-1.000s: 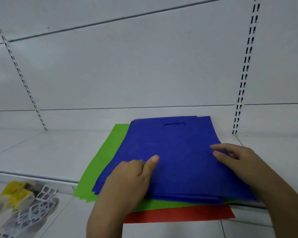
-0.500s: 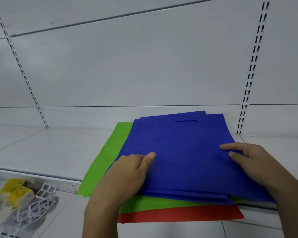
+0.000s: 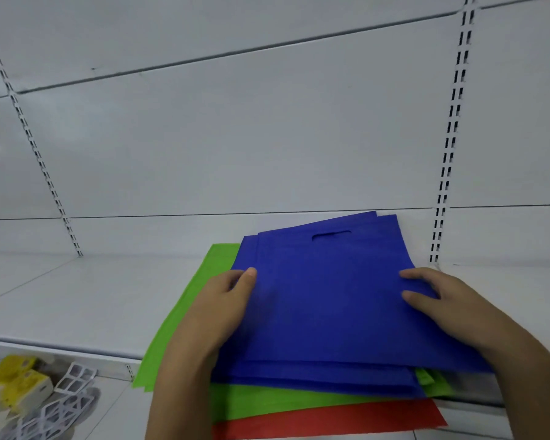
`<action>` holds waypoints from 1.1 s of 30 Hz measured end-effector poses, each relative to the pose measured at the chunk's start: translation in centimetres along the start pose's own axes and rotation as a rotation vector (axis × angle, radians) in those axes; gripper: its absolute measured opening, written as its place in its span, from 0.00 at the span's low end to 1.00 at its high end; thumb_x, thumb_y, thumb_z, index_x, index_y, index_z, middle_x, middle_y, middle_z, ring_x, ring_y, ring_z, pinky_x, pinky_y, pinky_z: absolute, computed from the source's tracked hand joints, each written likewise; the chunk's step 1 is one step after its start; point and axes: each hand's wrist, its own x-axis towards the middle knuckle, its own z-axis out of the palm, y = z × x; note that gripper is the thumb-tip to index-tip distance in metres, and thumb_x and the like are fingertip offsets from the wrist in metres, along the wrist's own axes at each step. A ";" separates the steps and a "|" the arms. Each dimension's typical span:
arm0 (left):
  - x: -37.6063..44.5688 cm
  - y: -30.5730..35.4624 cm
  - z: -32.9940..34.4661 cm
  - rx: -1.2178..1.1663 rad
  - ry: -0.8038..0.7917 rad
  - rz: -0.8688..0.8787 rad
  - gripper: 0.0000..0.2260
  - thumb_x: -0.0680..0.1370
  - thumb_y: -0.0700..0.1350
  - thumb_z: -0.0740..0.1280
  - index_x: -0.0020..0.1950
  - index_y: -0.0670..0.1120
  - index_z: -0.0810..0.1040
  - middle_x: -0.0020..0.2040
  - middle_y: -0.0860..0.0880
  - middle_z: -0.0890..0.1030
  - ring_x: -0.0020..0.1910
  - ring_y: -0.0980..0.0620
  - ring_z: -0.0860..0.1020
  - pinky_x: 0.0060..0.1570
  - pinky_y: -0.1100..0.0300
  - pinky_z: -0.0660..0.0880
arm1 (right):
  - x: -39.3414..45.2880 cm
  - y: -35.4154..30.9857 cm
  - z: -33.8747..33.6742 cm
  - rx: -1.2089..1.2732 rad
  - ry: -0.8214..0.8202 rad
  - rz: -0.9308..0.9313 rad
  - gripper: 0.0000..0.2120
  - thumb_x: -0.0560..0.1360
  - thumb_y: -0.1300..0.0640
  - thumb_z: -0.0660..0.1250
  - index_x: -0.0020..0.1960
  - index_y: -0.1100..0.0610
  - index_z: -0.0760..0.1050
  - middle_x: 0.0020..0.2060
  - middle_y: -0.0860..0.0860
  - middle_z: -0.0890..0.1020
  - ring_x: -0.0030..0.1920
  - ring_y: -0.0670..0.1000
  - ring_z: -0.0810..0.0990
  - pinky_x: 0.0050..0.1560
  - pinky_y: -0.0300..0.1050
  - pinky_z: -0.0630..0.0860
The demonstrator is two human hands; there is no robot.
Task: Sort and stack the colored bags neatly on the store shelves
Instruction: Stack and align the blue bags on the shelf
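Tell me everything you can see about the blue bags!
The blue bags are a small pile of flat, deep-blue bags that look like soft cloth. The top one has a slot handle cut near its far edge. Their edges are fanned, not lined up. They lie on green bags, with a red bag at the bottom, on a white shelf. The left hand grips their left edge and the right hand grips the right edge.

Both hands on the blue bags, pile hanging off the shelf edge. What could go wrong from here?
1. The blue bags are fanned, edges stepped; lifting them by the left hand and right hand may let lower ones slip out.
2. The green bags and red bags overhang the shelf front; dragging the blue ones could pull them off.
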 end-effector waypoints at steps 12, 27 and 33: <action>2.2 -0.3 -0.5 0.106 -0.050 -0.091 0.21 0.76 0.59 0.64 0.66 0.51 0.72 0.56 0.48 0.79 0.54 0.47 0.78 0.58 0.49 0.75 | -0.3 -2.0 0.8 0.094 -0.028 -0.135 0.14 0.77 0.58 0.66 0.58 0.42 0.75 0.59 0.40 0.75 0.59 0.44 0.75 0.60 0.44 0.73; -0.7 0.0 -1.2 0.051 -0.147 0.263 0.22 0.76 0.36 0.67 0.61 0.62 0.77 0.59 0.64 0.78 0.59 0.63 0.76 0.62 0.55 0.73 | -3.2 -3.6 0.5 0.114 0.003 -0.173 0.17 0.75 0.55 0.68 0.57 0.36 0.72 0.56 0.31 0.72 0.55 0.39 0.75 0.54 0.38 0.76; -3.0 2.2 1.1 0.098 -0.153 0.462 0.25 0.76 0.38 0.67 0.60 0.69 0.75 0.56 0.75 0.75 0.58 0.72 0.72 0.61 0.62 0.71 | -7.1 -2.6 -2.7 0.057 0.117 -0.159 0.19 0.75 0.55 0.68 0.58 0.33 0.70 0.53 0.27 0.73 0.53 0.33 0.75 0.49 0.28 0.73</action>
